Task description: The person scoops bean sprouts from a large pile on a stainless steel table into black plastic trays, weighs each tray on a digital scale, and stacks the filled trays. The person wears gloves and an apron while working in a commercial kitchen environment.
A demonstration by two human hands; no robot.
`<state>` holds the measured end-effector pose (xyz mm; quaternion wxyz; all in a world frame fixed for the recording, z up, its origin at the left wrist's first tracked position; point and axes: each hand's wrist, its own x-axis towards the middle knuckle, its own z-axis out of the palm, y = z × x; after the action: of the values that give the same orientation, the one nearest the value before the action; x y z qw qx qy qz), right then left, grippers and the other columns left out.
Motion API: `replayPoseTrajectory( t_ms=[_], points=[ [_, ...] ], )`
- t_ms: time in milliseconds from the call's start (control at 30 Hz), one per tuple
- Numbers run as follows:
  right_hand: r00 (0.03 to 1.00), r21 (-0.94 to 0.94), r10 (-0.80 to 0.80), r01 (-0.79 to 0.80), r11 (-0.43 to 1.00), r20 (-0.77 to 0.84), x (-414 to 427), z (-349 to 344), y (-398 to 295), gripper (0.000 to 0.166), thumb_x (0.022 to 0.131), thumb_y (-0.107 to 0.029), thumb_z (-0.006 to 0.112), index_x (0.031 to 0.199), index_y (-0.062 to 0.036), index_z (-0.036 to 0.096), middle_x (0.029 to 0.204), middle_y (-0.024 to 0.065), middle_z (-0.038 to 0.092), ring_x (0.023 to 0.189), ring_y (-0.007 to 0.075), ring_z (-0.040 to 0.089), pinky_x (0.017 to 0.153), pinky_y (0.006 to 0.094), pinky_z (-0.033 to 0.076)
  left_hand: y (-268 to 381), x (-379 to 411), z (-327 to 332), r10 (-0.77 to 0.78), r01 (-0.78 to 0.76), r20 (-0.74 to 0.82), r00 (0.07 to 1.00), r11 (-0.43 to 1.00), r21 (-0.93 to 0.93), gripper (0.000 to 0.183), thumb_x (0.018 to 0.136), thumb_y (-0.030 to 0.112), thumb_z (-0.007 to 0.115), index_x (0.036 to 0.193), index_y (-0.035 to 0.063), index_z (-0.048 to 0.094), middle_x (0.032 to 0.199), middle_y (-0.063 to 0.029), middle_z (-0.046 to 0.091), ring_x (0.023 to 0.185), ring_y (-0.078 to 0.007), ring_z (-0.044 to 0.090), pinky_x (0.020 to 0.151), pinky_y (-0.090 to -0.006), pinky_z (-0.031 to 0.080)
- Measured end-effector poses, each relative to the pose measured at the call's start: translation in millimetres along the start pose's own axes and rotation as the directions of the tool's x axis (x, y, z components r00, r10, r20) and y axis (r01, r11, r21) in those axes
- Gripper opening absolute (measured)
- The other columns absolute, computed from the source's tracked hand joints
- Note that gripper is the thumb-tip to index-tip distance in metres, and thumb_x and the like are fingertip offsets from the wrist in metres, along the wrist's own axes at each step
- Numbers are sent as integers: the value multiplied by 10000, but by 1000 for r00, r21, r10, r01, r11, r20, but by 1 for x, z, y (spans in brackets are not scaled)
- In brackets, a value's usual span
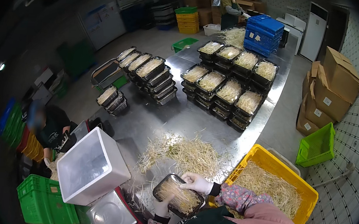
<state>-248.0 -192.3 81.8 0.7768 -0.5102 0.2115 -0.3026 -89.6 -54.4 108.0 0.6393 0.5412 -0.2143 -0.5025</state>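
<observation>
A black plastic tray [179, 195] filled with bean sprouts lies in front of me at the near edge of the steel table. My left hand [162, 206], in a white glove, is at the tray's near left side, its fingers over the rim and sprouts. Over the tray's far edge, my gloved right hand [195, 183] touches the sprouts with its fingertips; whether it pinches any is unclear. Just beyond lies a loose heap of bean sprouts [194, 154] on the metal tabletop.
A yellow crate [309, 199] of sprouts stands right. Left are a white foam box [117, 168], a scale [111, 214] and a green crate [42, 202]. Filled trays [229, 91] stand stacked beyond, near blue crates [263, 34]. Co-workers [53, 128] [231, 9] stand left and at the far end.
</observation>
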Motion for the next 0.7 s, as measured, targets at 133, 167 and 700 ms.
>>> replayPoseTrajectory(
  t_ms=[133, 167, 700],
  points=[
    [996, 1, 25, -25, 1000, 88, 28, -21, 1, 216, 818, -24, 726, 942, -71, 557, 751, -85, 518, 674, 1, 478, 599, 177, 406, -10, 32, -10, 11, -8, -45, 999, 998, 63, 696, 692, -68, 765, 1296, 27, 431, 1175, -93, 591, 1037, -196, 590, 908, -324, 489],
    [994, 1, 28, -29, 1000, 105, 35, -26, 3, 217, 819, -17, 722, 942, -71, 552, 747, -87, 513, 672, -1, 476, 598, 177, 406, -12, 41, -9, -5, 8, -50, 999, 998, 65, 724, 692, -68, 766, 1314, 30, 408, 1184, -94, 585, 1043, -194, 587, 910, -325, 489],
    [392, -54, -277, 492, 869, -878, 374, -306, -211, 183, 733, -8, 710, 758, -80, 544, 603, 12, 505, 451, 129, 478, 389, 272, 419, 51, 87, -38, -134, 159, -215, 967, 982, 102, 418, 937, 43, 532, 1339, -20, 435, 1186, -170, 595, 969, -256, 652, 809, -358, 566]
  ],
)
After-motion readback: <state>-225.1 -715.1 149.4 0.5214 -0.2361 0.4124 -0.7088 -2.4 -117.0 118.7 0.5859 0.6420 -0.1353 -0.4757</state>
